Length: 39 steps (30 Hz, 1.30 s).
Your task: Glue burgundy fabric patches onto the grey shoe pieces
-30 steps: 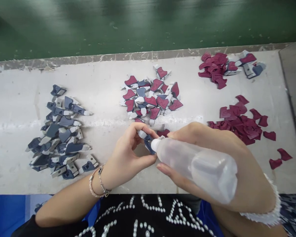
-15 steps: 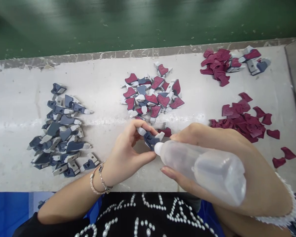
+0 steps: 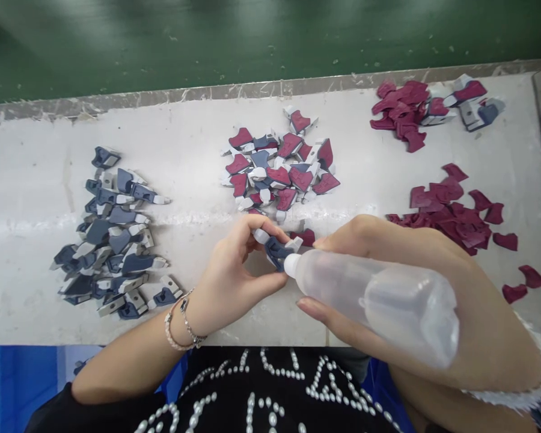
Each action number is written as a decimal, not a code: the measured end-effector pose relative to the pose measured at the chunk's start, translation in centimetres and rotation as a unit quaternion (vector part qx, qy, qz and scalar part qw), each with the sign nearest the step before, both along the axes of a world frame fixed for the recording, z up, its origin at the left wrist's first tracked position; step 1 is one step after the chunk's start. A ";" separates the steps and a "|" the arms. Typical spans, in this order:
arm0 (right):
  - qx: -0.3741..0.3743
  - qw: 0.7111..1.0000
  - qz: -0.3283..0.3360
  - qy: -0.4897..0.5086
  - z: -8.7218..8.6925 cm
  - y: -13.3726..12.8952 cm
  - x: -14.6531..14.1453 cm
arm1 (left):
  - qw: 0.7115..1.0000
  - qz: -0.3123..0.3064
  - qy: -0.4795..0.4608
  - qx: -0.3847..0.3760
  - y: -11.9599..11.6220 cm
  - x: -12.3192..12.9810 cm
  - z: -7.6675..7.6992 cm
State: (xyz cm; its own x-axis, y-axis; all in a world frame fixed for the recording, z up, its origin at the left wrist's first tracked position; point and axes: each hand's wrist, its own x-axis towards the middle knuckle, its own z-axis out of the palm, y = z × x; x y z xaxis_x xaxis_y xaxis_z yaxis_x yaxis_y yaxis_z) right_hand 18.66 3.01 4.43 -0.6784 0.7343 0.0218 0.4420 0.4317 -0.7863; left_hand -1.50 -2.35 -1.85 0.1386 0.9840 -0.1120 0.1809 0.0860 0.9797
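Two pinching grips: left hand (image 3: 232, 276) on a blue-grey piece (image 3: 276, 252), right hand (image 3: 406, 245) around a translucent bottle (image 3: 374, 294)

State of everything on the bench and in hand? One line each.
Left hand: gripping blue part
Right hand: gripping bottle
Blue part: no maroon showing
Bottle: nozzle toward part, contact unclear
Left pile: jumbled, no maroon showing
Middle pile: jumbled, many maroon faces
Maroon pieces: loose, mostly heaped

1 head-worn camera looks forward and down at the table (image 3: 193, 162).
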 end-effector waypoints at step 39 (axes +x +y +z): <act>-0.019 1.000 0.000 -0.006 0.7 0.5 -0.2 | 0.971 0.034 0.201 0.128 0.1 0.0 -0.1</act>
